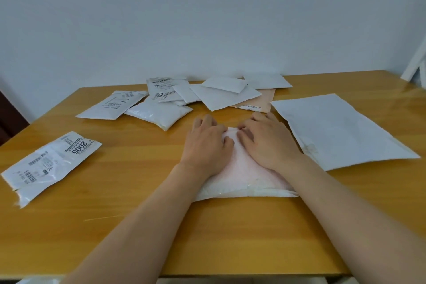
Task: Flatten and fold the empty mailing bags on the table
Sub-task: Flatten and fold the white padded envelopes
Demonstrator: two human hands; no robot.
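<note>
Both forearms reach forward from the near edge of the yellow-orange wooden table (138, 191), bare to the elbow, converging at table centre.

Left hand (207, 143): palm down on the pale pink padded mailing bag (242, 168), fingers spread and fairly straight, tips over the bag's far left edge. It presses, grasps nothing.

Right hand (265, 143): palm down on the same bag, just beside the left hand. Fingers are bent at the knuckles near the bag's far edge, where the material bunches up between the two hands; possibly a light pinch on that ridge, but the view does not settle it.

The pink bag lies flat at centre, near edge showing a crinkled whitish flap. No contents visible; it looks thin under the palms.

Other bags on the table:
- large white flat poly mailer (338, 129), right of the hands, close to the right hand, not touching it.
- white mailer with a printed label reading "2005" (50, 163), well apart at left.
- loose overlapping pile of white mailers (196, 92) along the far side, several labelled, with one peach-coloured envelope (258, 101) partly under them.
- puffy white bag (159, 113) at the pile's near left.

Plain pale wall (207, 18) behind.
</note>
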